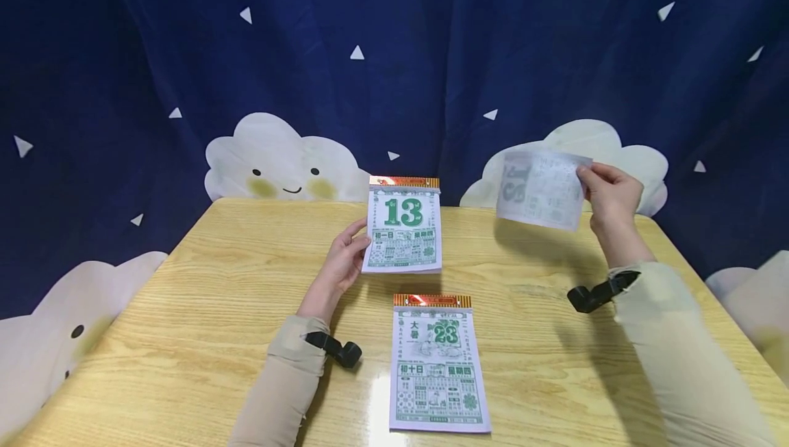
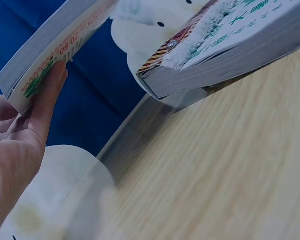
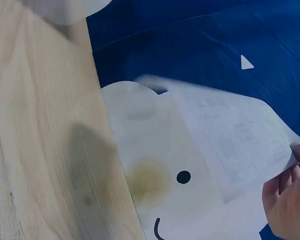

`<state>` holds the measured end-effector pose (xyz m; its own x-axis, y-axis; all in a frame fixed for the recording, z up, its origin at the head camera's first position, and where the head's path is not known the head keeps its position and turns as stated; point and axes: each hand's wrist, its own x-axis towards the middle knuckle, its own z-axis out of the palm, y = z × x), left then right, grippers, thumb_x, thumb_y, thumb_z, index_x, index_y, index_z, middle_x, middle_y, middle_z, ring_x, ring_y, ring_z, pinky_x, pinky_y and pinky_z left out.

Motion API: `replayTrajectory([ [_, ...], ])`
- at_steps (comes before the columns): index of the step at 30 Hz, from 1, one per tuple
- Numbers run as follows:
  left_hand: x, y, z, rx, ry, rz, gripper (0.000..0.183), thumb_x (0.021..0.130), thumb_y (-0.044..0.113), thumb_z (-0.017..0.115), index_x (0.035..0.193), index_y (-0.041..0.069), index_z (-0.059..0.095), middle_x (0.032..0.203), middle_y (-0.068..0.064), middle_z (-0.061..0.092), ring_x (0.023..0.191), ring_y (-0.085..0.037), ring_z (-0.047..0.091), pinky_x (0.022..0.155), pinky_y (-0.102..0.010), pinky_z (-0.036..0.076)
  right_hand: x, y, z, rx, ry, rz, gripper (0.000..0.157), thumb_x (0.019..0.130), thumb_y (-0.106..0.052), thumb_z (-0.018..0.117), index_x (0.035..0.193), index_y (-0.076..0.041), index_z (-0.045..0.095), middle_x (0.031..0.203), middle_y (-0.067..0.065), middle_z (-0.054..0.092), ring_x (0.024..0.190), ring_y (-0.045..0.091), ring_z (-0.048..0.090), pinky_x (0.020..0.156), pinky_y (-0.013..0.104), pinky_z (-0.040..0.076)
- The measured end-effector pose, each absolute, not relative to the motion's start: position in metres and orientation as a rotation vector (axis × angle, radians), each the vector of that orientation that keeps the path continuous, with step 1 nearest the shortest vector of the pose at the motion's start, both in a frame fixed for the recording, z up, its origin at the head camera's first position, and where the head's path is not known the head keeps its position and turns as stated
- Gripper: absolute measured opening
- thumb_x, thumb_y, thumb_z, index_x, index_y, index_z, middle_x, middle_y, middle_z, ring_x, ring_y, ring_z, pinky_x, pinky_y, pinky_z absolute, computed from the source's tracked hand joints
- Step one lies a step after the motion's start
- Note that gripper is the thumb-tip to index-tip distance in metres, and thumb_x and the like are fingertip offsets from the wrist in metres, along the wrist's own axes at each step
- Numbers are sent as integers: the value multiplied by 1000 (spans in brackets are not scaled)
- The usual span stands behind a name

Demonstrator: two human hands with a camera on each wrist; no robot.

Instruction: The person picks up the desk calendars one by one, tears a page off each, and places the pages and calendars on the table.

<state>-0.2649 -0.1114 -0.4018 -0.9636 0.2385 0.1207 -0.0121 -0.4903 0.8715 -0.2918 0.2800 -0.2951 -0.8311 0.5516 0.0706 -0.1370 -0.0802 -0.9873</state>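
My left hand [image 1: 342, 260] grips the left edge of a thick tear-off calendar [image 1: 403, 231], raised and tilted above the table, its top page showing a green 13. In the left wrist view, the calendar's printed back [image 2: 72, 42] faces the camera, with fingers along it. Off to the right, my right hand [image 1: 615, 197] pinches a loose calendar page [image 1: 544, 190] by its edge, up in the air. A number shows faintly through that thin sheet. Nearer to me, a second tear-off calendar [image 1: 437, 372] with a green 23 lies flat on the table.
The light wooden table [image 1: 216, 337] stretches under both arms. Behind it hangs a dark blue curtain [image 1: 407, 57] with white clouds and small triangles. Each sleeve carries a black wrist strap, one left [image 1: 335, 348] and one right [image 1: 600, 291].
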Motion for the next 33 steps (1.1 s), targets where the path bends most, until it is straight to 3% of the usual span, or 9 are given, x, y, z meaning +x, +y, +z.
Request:
replayTrajectory([
  [10,-266,-111,-405,321,1503,2527,43,87,-4,34,130,1,30,93,-7,62,73,-16,61,61,-28,51,-294,276,-303,-426,-1945,1666,21,71,-20,67,89,-9,62,67,-10,55,59,1,50,51,10,41],
  [17,-268,-110,-407,273,1553,2502,42,87,-2,35,129,4,33,91,-7,63,69,-16,61,58,-26,51,-295,275,-306,-450,-2151,1379,35,75,-31,61,100,-7,60,73,-13,55,64,-2,50,56,9,40],
  [26,-271,-105,-410,215,1614,2455,42,86,-2,37,128,5,35,90,-7,62,67,-15,59,59,-26,50,-293,272,-313,-320,-2188,1106,28,78,-33,58,93,-11,65,71,-14,56,62,-3,49,57,12,36],
  [33,-272,-103,-414,197,1631,2444,42,86,-2,37,128,5,35,87,-7,62,64,-15,59,59,-27,50,-291,267,-330,-127,-2219,923,22,80,-31,55,87,-13,67,84,1,65,63,-12,47,55,7,36],
])
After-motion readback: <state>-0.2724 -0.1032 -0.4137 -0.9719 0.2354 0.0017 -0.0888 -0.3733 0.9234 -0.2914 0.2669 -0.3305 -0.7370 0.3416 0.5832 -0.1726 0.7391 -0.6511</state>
